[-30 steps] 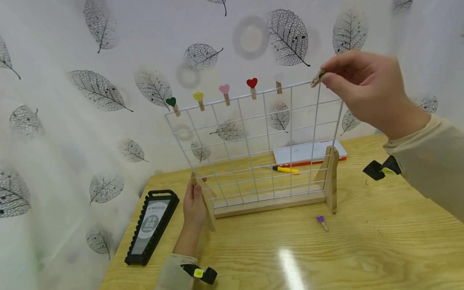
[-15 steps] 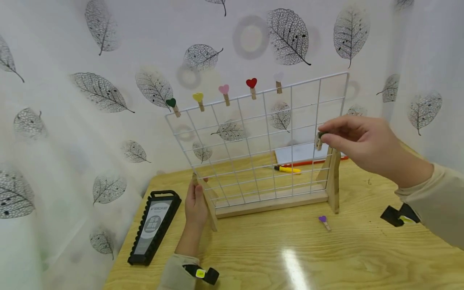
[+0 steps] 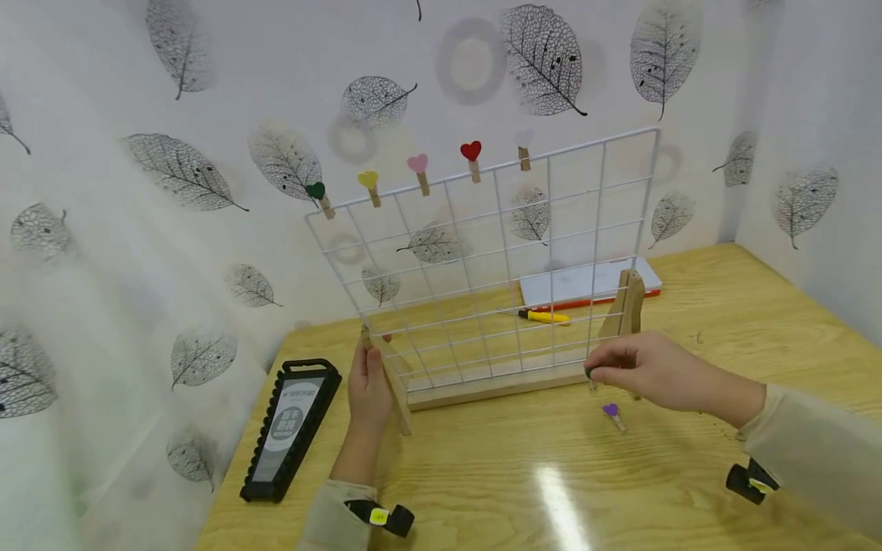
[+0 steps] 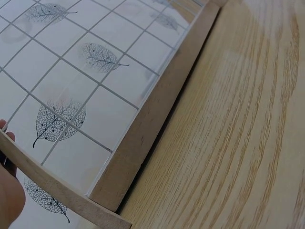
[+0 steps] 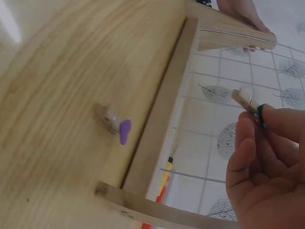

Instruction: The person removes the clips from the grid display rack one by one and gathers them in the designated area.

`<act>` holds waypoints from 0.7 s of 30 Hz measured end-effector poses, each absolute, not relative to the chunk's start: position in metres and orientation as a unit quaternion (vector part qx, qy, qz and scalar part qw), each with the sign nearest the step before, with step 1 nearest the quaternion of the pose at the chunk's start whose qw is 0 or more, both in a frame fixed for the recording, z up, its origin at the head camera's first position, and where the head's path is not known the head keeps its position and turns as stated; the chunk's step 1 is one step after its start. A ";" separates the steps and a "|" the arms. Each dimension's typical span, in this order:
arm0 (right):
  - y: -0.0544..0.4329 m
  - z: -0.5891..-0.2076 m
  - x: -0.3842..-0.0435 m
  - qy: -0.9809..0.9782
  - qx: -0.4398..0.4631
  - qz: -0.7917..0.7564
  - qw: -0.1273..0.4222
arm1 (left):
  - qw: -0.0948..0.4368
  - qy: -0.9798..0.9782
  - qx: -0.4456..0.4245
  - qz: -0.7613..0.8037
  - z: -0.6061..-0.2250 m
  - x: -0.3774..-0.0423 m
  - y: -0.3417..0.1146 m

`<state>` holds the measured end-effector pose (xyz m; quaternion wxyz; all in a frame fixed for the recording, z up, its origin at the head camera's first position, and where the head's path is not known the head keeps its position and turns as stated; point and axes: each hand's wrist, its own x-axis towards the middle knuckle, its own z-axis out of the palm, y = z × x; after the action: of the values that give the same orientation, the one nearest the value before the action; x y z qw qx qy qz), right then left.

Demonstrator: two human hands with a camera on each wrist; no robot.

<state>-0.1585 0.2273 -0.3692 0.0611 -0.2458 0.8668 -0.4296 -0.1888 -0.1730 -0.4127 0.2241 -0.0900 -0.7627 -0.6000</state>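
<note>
A white wire grid rack stands on a wooden base (image 3: pixel 496 387). My left hand (image 3: pixel 370 390) grips its left wooden support (image 3: pixel 394 383). Between thumb and fingers, my right hand (image 3: pixel 658 373) pinches a small wooden clothespin (image 5: pixel 244 98) with a green heart, low in front of the grid's right end. On the table just below that hand lies a clothespin with a purple heart (image 3: pixel 612 412). Clipped along the top wire are heart clothespins: green (image 3: pixel 316 191), yellow (image 3: pixel 368 180), pink (image 3: pixel 417 164), red (image 3: pixel 472 151) and a pale one (image 3: pixel 524 158).
Left of the rack lies a black tool holder (image 3: pixel 289 428) with a printed label. Behind the grid are a yellow-handled screwdriver (image 3: pixel 547 317) and a flat white case (image 3: pixel 586 283) with a red edge. A leaf-patterned curtain (image 3: pixel 227 321) hangs behind the table.
My right hand has come down from the top right corner of the grid to near the base, the green-heart clothespin still pinched. The left hand has stayed on the support.
</note>
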 end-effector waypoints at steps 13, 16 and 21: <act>0.218 -0.422 -0.161 0.869 -0.233 -0.413 0.140 | 0.225 -0.755 -0.110 -0.605 -0.431 -0.200 -0.181; 0.218 -0.428 -0.160 0.865 -0.233 -0.420 0.148 | 0.223 -0.755 -0.107 -0.607 -0.429 -0.198 -0.180; 0.219 -0.432 -0.158 0.863 -0.228 -0.417 0.170 | 0.227 -0.756 -0.102 -0.605 -0.429 -0.199 -0.181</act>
<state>-0.1580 0.2192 -0.4322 0.1702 -0.2282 0.8634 -0.4166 -0.1988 -0.1810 -0.4292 0.2274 -0.1021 -0.7564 -0.6048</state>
